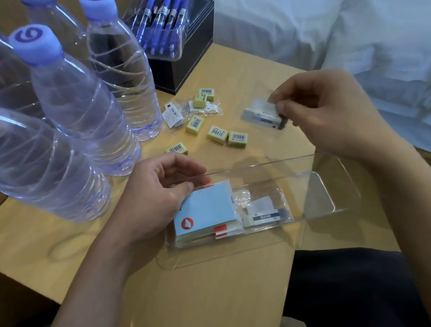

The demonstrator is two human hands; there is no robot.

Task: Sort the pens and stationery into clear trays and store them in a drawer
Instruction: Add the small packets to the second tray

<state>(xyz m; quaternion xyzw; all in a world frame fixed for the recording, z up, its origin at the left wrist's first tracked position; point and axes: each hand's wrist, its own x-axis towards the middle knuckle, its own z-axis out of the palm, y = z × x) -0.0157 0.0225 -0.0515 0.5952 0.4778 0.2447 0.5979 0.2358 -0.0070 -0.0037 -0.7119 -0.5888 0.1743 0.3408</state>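
Currently right hand [327, 115] pinches wrapped eraser [260, 114], long axis left-right.

Light: dim, bluish; soft shadows on tan wooden table [200, 291]. Glare: pale sheen on clear plastic tray [314, 196]. Distortion: clear plastic water bottles [74, 106] lean, far left.

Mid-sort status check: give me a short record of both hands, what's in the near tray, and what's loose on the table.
left hand: holds the blue note pad at its corner, inside the clear tray
right hand: pinches a wrapped eraser above the table
tray contents: blue note pad, packaged eraser
loose on table: yellow erasers
pens: in a clear holder on the black box
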